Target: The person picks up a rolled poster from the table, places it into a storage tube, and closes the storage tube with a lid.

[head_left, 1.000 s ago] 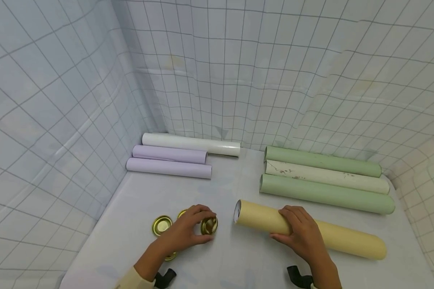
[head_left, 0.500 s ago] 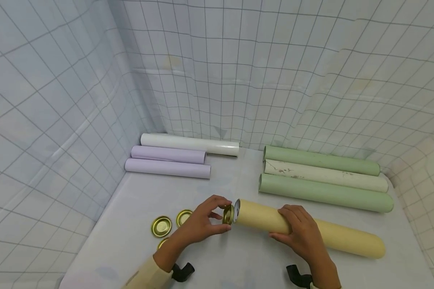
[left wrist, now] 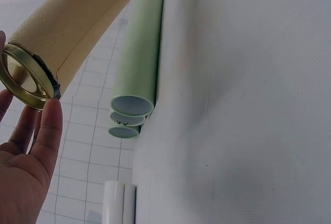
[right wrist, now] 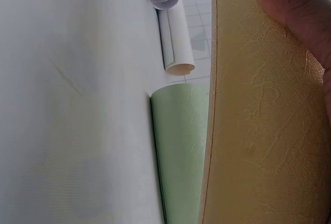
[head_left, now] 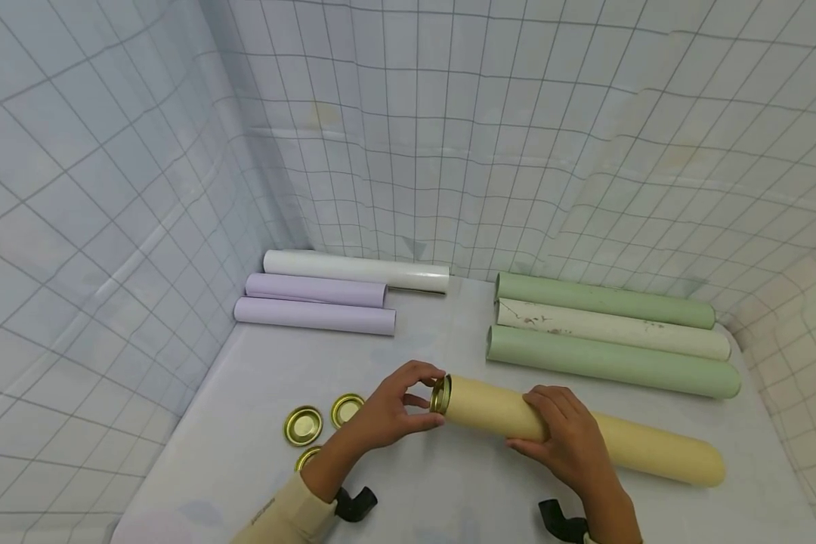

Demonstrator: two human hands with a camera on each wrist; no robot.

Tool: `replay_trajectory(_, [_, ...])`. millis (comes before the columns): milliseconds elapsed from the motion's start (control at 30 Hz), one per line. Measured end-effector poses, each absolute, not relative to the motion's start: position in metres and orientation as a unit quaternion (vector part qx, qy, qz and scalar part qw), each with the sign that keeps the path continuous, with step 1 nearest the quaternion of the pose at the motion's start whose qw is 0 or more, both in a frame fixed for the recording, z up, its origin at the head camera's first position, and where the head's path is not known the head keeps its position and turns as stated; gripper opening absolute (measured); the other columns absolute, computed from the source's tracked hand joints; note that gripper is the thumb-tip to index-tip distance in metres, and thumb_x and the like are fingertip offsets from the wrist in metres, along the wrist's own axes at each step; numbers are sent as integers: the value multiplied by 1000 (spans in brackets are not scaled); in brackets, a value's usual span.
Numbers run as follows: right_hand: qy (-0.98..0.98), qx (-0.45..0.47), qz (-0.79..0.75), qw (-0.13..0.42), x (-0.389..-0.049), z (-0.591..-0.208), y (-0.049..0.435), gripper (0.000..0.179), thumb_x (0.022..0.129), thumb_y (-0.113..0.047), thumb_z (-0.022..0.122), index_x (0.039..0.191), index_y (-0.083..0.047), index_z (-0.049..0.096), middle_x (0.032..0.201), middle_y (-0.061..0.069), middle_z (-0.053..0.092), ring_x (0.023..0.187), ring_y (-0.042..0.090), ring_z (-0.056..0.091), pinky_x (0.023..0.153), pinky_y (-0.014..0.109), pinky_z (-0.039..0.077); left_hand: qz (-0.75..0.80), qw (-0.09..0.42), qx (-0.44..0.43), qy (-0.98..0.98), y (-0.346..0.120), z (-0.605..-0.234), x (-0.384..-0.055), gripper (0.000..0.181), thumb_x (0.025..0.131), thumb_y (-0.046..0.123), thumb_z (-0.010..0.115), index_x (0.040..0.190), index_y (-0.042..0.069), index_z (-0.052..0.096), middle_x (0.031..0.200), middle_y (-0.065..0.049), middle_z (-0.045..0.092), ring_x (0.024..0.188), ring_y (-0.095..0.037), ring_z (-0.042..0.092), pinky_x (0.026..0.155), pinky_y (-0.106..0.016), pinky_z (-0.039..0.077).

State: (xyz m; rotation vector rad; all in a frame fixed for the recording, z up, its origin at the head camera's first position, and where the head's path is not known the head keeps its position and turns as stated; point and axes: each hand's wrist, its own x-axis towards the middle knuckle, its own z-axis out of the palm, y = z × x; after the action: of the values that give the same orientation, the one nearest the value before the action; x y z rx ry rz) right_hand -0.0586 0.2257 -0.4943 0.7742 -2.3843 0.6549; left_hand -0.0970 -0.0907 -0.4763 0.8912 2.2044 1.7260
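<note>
1. Three cloth walls [head_left: 415, 151], white with grey grid lines, stood behind and on both sides of the yellow roll [head_left: 499, 409]; a white table [head_left: 476, 491] spread below it.
2. The yellow roll was finely creased like leather, with a thin line along its length and a ragged dark edge at its left end.
3. At that end, a shiny, round, ringed gold lid [head_left: 440, 395] touched the opening; how deep it sat was unclear.
4. The left hand [head_left: 393, 412] pinched this lid between thumb and fingers; the right hand [head_left: 571, 437] was clamped round the yellow roll's middle.
5. Three loose lids [head_left: 304, 426] lay left of the yellow roll.
</note>
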Motion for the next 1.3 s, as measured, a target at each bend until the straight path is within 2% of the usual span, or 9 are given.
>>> replay_trajectory(167, [-885,291,246,268,-58,-493,225,70,78,-68,70,110,-5,66,109,6,65,102,25,60,95,29,41,586,104,309,742,-90,-476,-99,57,86,15,80,137,17,53,133,2,51,119,-22,54,89,-32,55])
replay_trajectory(333, [-873,302,250,291,-58,-493,223,69,79,-66,71,109,-4,67,108,7,65,100,26,61,94,29,41,593,115,310,734,-88,-476,-100,58,86,14,80,136,17,53,134,1,50,121,-22,53,90,-33,55])
replay_trajectory(567, [-875,295,245,295,-57,-492,222,72,83,-71,60,110,-4,67,108,7,66,100,26,61,95,26,40,598,117,306,731,-87,-476,-102,58,84,11,81,135,17,54,132,0,52,118,-23,57,87,-33,56])
replay_trajectory(667, [-887,287,239,270,-55,-491,224,73,79,-69,67,114,-5,66,113,8,65,104,27,60,97,29,39,599,108,303,734,-85,-477,-101,57,84,10,81,134,16,54,131,-2,53,116,-23,58,86,-33,56])
replay_trajectory(733, [-897,282,231,249,-54,-491,227,75,74,-65,76,118,-4,65,117,9,64,108,28,59,97,33,40,600,105,298,735,-85,-478,-101,56,84,11,81,133,15,55,129,-2,54,115,-22,58,86,-33,57])
replay_trajectory(800, [-906,275,218,234,-52,-490,233,79,72,-64,78,121,-4,65,120,11,63,111,30,58,95,39,43,600,104,292,738,-84,-480,-100,55,84,13,81,132,16,55,128,0,54,114,-21,59,86,-33,57])
replay_trajectory(967, [-917,262,197,226,-47,-492,251,86,73,-72,71,124,-3,64,122,14,63,110,33,59,86,50,48,605,107,287,735,-84,-482,-100,54,84,13,82,131,17,56,127,1,55,113,-22,59,85,-35,57])
replay_trajectory(1167, [-916,263,190,237,-44,-495,261,87,56,-50,92,126,-6,64,117,10,66,103,31,62,85,49,47,613,116,287,727,-86,-480,-97,55,83,12,82,131,17,56,128,1,54,114,-23,59,85,-34,57])
replay_trajectory(1300, [-915,259,191,243,-43,-498,260,83,60,-54,89,124,-7,65,114,7,67,102,28,63,87,44,45,613,120,291,724,-87,-479,-94,55,84,12,82,132,17,56,128,0,53,115,-23,57,86,-34,56])
